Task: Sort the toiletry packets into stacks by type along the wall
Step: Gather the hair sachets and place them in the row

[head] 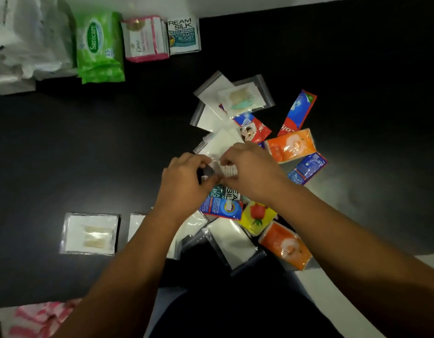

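Head view: a small clear packet (223, 168) is held between both hands, the left hand (181, 184) and right hand (252, 172) each pinching an edge with curled fingers. It hangs just over the loose pile (213, 113) on the black table (113, 142). An orange packet (291, 145) lies just right of the grip. Far beyond and to the left, along the wall, sit green wipes (99, 47), a pink Dove stack (145, 39) and a Cream Silk sachet (184, 35).
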### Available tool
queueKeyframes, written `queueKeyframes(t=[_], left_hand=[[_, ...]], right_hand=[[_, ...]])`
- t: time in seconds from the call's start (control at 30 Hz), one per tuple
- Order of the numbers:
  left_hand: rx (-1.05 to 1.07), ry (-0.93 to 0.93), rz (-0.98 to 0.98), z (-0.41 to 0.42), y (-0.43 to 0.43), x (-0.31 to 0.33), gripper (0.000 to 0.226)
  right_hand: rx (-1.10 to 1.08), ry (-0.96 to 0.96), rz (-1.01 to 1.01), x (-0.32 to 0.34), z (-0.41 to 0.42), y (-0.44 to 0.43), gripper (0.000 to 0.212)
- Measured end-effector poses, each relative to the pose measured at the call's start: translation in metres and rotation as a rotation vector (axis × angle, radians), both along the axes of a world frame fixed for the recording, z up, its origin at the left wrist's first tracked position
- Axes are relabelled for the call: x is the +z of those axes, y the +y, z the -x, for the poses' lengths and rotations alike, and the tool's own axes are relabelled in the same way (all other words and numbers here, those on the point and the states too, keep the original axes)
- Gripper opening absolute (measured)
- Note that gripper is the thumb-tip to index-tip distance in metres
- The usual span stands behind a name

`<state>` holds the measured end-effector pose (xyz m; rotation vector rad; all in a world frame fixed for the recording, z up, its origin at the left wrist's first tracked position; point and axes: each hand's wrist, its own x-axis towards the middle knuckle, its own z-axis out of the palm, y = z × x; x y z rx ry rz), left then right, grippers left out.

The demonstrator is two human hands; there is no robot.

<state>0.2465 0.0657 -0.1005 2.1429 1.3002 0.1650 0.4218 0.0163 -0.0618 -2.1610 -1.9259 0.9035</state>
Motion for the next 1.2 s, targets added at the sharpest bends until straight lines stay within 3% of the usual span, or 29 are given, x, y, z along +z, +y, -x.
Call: queueKeyframes(t=[0.13, 0.27, 0.47, 0.67, 0.8, 0.9, 1.0, 1.1, 1.2], left_hand=[[-0.096, 0.153, -0.003, 0.006, -0.005, 0.007, 0.053], [-0.175, 0.228, -0.02, 0.005, -0.002, 0.01, 0.043], [-0.1, 0.01, 0.168, 0.01, 0.008, 0.021, 0.021], [0.087, -0.269, 0.247, 0.023, 0.034, 0.031, 0.021], [0.319, -0.539, 0.272, 0.021, 0.051, 0.035, 0.02], [0.447, -0.63, 0.261, 0.007, 0.068, 0.037, 0.015], [0.457, -0.62, 0.169, -0.007, 0.095, 0.035, 0.022], [0.318, -0.415, -0.072, -0.021, 0.129, 0.039, 0.029], [0.116, -0.209, -0.253, -0.035, 0.166, 0.041, 0.03]], right_hand=[[0.096, -0.1, 0.051, -0.001, 0.002, -0.01, 0.055], [0.15, -0.159, 0.056, -0.002, 0.007, -0.008, 0.051], [0.045, -0.107, 0.033, -0.003, 0.009, -0.001, 0.036], [-0.201, 0.341, 0.023, 0.005, -0.005, 0.015, 0.015], [-0.488, 0.737, -0.056, 0.001, -0.003, 0.036, 0.013], [-0.581, 0.879, -0.038, -0.004, 0.007, 0.062, 0.015], [-0.676, 0.975, -0.074, -0.001, 0.012, 0.095, 0.007], [-0.719, 0.986, -0.132, 0.001, 0.007, 0.134, 0.007], [-0.706, 0.872, -0.196, -0.003, -0.005, 0.172, 0.012]])
